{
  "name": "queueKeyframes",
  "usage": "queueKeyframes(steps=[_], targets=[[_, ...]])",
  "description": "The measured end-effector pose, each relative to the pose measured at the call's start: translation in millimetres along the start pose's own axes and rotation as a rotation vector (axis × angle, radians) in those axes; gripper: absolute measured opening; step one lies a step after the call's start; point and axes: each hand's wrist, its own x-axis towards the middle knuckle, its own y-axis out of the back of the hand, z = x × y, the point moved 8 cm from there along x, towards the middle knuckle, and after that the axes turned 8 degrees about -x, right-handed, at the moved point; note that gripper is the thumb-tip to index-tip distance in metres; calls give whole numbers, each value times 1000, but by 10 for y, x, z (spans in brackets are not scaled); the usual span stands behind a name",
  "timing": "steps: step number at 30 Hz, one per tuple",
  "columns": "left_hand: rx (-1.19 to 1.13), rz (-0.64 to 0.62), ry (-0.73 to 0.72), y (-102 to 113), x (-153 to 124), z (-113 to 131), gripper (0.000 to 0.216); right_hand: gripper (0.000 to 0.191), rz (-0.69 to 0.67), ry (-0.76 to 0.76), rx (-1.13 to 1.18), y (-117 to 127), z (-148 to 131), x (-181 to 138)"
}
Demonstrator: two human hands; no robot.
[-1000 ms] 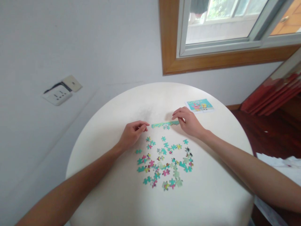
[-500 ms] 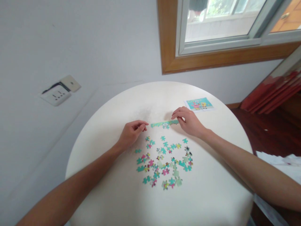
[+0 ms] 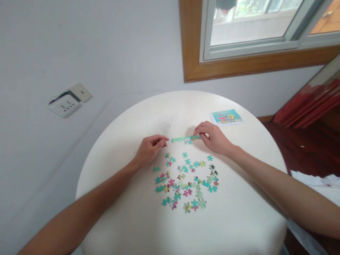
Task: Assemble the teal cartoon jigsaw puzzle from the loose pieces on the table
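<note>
A joined strip of jigsaw puzzle [image 3: 183, 139], teal and yellow with a white figure at its lower edge, lies on the white round table [image 3: 119, 219]. Just off the strip's left end rests my left hand [image 3: 152, 148], loosely curled, index finger reaching toward it and nothing visible in the fingers. My right hand [image 3: 212, 137] is bent over the strip's right end, its fingertips closed on it and covering that part. Nearer to me lie many loose puzzle pieces [image 3: 187, 192], teal, pink, yellow and pale green, some overlapping.
A picture card [image 3: 227, 117] with cartoon figures lies beyond my right hand. The table's far edge comes close to the wall [image 3: 138, 46], which has a socket [image 3: 64, 105] and a wood-framed window [image 3: 190, 39]. A red curtain [image 3: 305, 102] hangs at the right.
The fingers of my right hand have lowered slightly onto the strip's right end. My left hand stays nearly still, and the view has shifted a little.
</note>
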Motion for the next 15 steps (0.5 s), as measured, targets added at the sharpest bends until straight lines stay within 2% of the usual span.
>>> queueKeyframes(steps=[5,9,15], targets=[[81,-75,23,-55,-12,-8,25,34,-17,8,-2,-17,-22,-5],[150,-128,-76,-89,-28,110,21,34,-24,17,-5,-27,-31,-4],[76,-179,-164,-121,-64,232,18,34,-41,6,4,-38,-37,-9]])
